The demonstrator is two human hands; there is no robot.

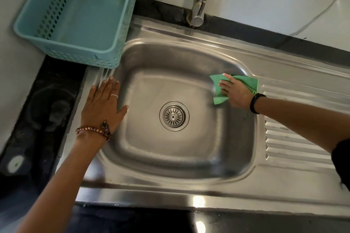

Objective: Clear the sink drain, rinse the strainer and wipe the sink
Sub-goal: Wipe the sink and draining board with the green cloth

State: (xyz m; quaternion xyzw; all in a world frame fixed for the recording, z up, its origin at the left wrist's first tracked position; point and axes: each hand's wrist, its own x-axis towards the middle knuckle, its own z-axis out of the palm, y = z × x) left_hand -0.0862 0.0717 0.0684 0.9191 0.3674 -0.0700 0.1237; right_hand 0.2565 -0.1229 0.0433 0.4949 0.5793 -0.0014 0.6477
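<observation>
The stainless steel sink (170, 168) is a single rounded-rectangle basin with a dull, brushed sheen and soft reflections on its floor. At the middle of the basin floor sits one round metal strainer (174, 115), seated in the drain, its slots radiating from a small centre knob. To the right of the basin a ribbed drainboard (295, 138) runs off toward the frame edge as part of the same steel sheet.

One green cloth (250, 82) lies folded over the basin's upper right wall and rim. The right hand (235, 93) presses flat on it, fingers spread and extended rather than curled, a dark band on that wrist. The left hand (103, 103) rests open, palm down, on the left rim of the sink, fingers splayed, thumb reaching toward the basin; it wears a ring and a brown beaded bracelet. It holds nothing.

One teal plastic basket (79, 51) with perforated sides stands at the upper left, its near corner overhanging the sink's rim just beyond the left hand's fingertips. One chrome tap (199, 4) rises from the back edge, its spout end out of frame. The dark table (43, 111) borders the sink on the left and front.
</observation>
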